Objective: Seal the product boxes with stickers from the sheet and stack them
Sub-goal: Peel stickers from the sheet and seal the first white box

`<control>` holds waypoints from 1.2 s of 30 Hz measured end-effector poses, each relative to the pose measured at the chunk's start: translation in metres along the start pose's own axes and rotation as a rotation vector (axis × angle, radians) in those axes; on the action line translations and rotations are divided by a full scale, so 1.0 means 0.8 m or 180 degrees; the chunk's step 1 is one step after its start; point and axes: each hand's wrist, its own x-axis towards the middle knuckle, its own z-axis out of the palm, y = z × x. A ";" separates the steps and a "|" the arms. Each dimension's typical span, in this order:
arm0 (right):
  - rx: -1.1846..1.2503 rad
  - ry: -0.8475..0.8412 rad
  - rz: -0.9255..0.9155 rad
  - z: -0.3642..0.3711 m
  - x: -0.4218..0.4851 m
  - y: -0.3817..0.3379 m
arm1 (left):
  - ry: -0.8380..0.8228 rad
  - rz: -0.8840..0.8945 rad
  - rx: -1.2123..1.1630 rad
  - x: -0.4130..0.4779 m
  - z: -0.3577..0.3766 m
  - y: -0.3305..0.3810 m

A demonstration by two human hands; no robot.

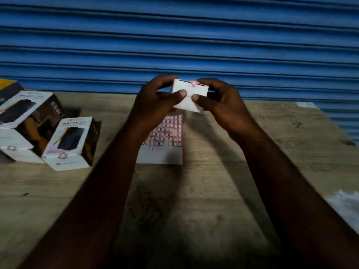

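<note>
Both hands hold a white product box up above the table, its end face toward me. My left hand grips its left side with the thumb on the face. My right hand grips the right side, thumb also on the face. A red-edged sticker sits across the box's top flap edge. The sticker sheet lies flat on the table under my hands, with rows of red-bordered stickers and a bare lower part.
At the left stand sealed product boxes: one lying alone and a stacked pair behind it. The wooden table ends against a blue roller shutter. White paper lies at the right edge.
</note>
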 end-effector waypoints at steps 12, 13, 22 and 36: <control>0.0235 -0.0053 -0.0324 -0.023 -0.038 -0.066 | -0.0016 0.0381 -0.0158 -0.048 -0.001 0.060; 0.0232 -0.0083 -0.0333 -0.025 -0.042 -0.068 | -0.0038 0.0378 -0.0162 -0.052 0.000 0.062; 0.0230 -0.0214 -0.0475 -0.027 -0.059 -0.082 | 0.0028 0.0521 -0.0385 -0.074 0.000 0.048; 0.0225 0.0138 0.0042 0.002 -0.103 -0.040 | 0.0417 0.0876 0.0455 -0.112 0.025 -0.021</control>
